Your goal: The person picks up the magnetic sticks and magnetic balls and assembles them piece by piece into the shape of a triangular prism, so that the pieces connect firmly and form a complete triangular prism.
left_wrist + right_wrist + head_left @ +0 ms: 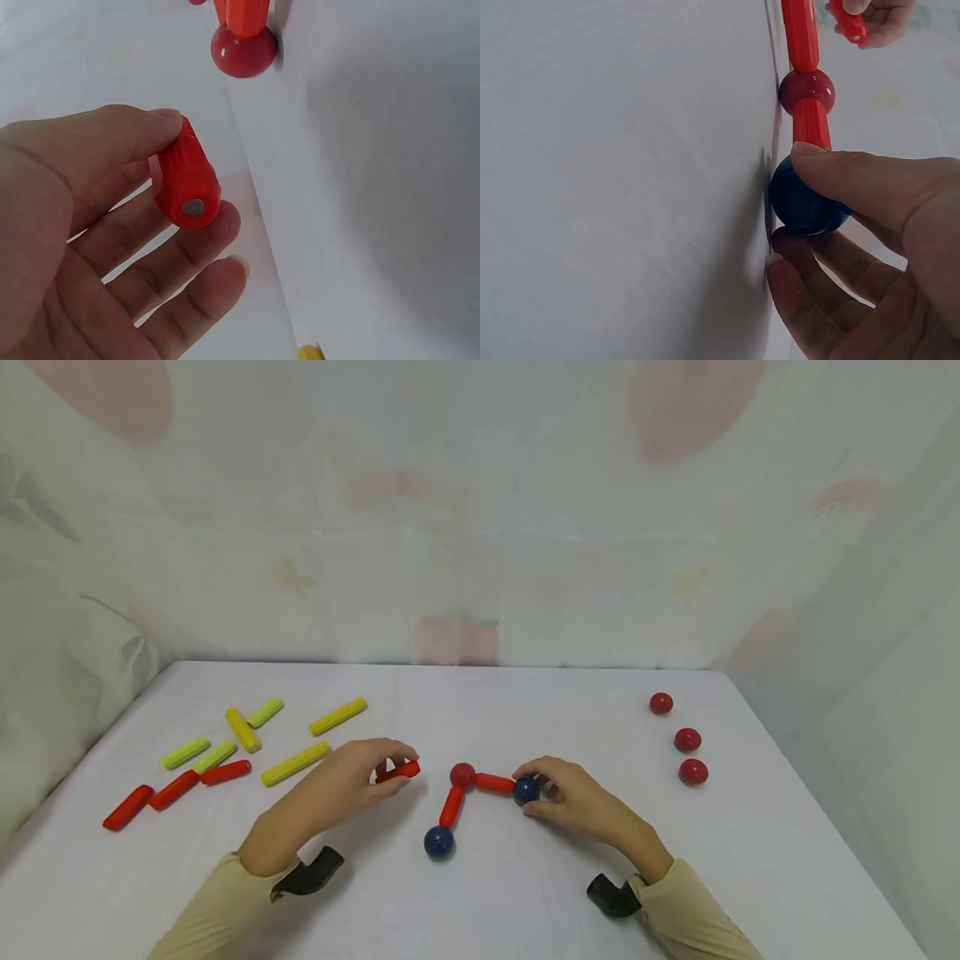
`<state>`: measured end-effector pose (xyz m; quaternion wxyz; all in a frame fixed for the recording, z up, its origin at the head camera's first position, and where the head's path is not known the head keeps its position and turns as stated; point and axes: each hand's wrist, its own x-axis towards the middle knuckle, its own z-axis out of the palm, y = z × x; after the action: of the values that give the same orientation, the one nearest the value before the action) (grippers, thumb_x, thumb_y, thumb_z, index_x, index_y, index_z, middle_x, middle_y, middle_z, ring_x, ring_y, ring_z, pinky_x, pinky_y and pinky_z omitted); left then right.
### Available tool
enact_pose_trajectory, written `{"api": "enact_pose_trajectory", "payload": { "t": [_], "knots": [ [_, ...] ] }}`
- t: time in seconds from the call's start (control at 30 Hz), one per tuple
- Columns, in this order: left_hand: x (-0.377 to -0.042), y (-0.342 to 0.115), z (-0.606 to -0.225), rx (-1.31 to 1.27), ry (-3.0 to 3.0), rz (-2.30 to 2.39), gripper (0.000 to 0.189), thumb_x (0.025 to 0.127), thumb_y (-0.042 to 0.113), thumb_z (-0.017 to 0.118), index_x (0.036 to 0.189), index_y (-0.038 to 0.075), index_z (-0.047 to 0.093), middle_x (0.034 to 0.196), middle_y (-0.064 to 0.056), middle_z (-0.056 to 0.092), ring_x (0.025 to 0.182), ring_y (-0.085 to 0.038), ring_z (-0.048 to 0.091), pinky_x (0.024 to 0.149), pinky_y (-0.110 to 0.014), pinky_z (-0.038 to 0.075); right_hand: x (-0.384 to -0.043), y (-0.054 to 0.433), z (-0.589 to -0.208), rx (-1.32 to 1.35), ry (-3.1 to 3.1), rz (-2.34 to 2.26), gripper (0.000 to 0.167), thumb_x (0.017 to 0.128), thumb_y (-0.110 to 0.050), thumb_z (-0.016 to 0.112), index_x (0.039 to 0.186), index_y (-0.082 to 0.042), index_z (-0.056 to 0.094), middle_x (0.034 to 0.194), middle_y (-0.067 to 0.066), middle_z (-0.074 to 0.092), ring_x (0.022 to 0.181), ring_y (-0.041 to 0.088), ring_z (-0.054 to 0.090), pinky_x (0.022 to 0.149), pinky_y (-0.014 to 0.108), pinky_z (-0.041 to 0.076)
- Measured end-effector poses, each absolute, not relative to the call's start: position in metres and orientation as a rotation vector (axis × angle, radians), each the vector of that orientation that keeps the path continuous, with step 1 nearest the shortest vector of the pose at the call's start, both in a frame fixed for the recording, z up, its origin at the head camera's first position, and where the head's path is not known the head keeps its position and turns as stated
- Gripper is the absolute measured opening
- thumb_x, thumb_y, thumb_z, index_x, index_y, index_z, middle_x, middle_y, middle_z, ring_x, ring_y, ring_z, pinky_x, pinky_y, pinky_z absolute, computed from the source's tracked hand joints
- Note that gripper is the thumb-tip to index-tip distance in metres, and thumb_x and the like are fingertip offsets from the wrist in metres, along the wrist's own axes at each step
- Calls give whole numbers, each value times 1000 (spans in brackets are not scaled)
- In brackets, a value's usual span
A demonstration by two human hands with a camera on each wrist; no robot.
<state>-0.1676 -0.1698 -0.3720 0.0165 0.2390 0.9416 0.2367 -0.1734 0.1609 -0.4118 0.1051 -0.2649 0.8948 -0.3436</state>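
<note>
A red rod (186, 180) with a round metal disc in its end is pinched between the thumb and fingers of my left hand (352, 775), left of a joined piece on the table. That piece has a red ball (462, 774) at its corner and two red rods running from it. One rod (452, 807) leads toward me to a blue ball (439, 842); the other rod (494, 783) leads right to a second blue ball (527, 789). My right hand (573, 797) holds this second blue ball between thumb and fingers, as the right wrist view shows up close.
On the left lie several loose rods: red ones (175, 790), thick yellow ones (296, 763) and short yellow-green ones (185, 752). Three red balls (687, 739) stand apart on the right of the white table (600, 718). A pale patterned cloth (525, 577) hangs behind.
</note>
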Motion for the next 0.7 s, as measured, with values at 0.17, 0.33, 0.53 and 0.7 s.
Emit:
{"api": "enact_pose_trajectory", "payload": {
  "t": [0.17, 0.33, 0.53, 0.7],
  "knots": [
    [-167, -158, -372, 756, 2903, 770, 31, 87, 17, 76, 117, 13, 69, 95, 7, 68, 80, -9, 54, 65, -19, 48, -173, 158, -412, -773, 2647, -1021, 40, 87, -15, 76, 124, -12, 63, 116, -1, 66, 102, 15, 60, 89, 29, 53],
    [-167, -147, -372, 795, 2886, 800, 27, 87, 16, 76, 113, 16, 69, 94, 9, 68, 80, -8, 54, 65, -19, 48, -173, 158, -413, -749, 2664, -1046, 39, 85, -14, 78, 121, -13, 64, 113, -2, 68, 99, 13, 61, 87, 28, 53],
    [-165, -129, -374, 819, 2883, 752, 26, 88, 20, 76, 113, 19, 70, 99, 9, 70, 82, -7, 56, 70, -21, 50, -173, 159, -413, -763, 2660, -1045, 40, 84, -16, 79, 120, -10, 64, 112, 0, 69, 97, 14, 63, 85, 27, 54],
    [-164, -115, -375, 855, 2839, 752, 24, 88, 18, 75, 111, 16, 71, 100, 6, 72, 86, -10, 58, 73, -23, 51, -173, 161, -411, -759, 2625, -1044, 39, 85, -17, 78, 122, -11, 64, 113, 0, 69, 99, 14, 63, 85, 27, 54]
  ]
}}
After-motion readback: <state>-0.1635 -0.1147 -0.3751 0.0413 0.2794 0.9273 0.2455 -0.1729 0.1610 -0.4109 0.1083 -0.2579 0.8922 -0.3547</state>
